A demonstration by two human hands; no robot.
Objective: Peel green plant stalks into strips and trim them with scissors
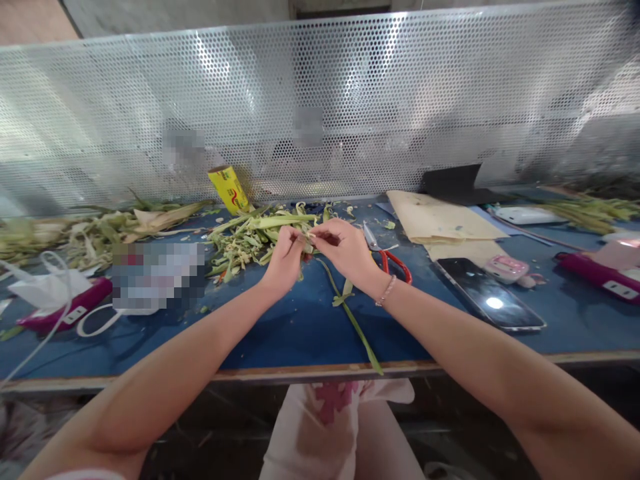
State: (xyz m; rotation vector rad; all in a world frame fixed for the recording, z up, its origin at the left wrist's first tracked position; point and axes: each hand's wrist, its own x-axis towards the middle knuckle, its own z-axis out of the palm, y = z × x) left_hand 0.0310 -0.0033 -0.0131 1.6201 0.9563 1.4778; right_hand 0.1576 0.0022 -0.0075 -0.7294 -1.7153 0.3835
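My left hand [286,259] and my right hand [347,253] meet above the blue table, fingers closed in a pinch. Between their fingertips is a small pale green strip of plant leaf [307,245], partly hidden by the fingers. Just behind my left hand lies a heap of pale green leaf strips [245,243]. Red-handled scissors [397,263] lie beside my right hand, blades pointing away and partly covered. Below my hands a long green stalk [357,327] runs over the front table edge.
A yellow box [229,190] leans near the perforated metal screen [340,87]. On the right are brown paper sheets [445,217], a phone [487,293], a pink case [506,268] and a purple power strip [600,277]. Leftward sit another purple strip [95,293], white cables and dry husks [105,233].
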